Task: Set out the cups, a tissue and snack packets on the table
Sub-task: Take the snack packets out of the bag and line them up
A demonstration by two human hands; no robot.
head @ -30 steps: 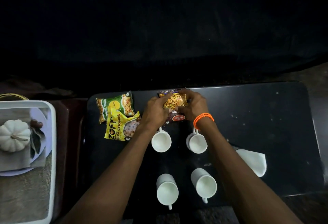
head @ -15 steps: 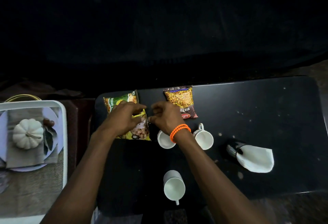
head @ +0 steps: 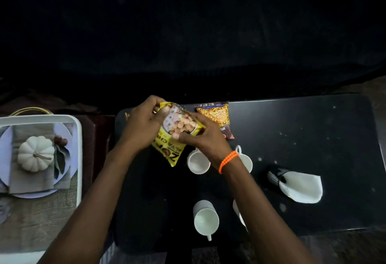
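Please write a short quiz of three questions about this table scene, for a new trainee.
1. True or false: the yellow packet is held by both the left hand and the right hand.
2. Which lies flat on the black table? A) orange-brown packet B) white pumpkin
3. What is on the right wrist?

Key: 1 true; 2 A; 3 an orange bead bracelet.

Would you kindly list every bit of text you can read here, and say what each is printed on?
"ZO": large black letters, cut off, on the yellow packet that both hands hold.
"CH": start of a smaller word on the same packet; the rest is hidden.
"MI": white letters on the orange packet; the rest is covered.
Other print: too blurred.
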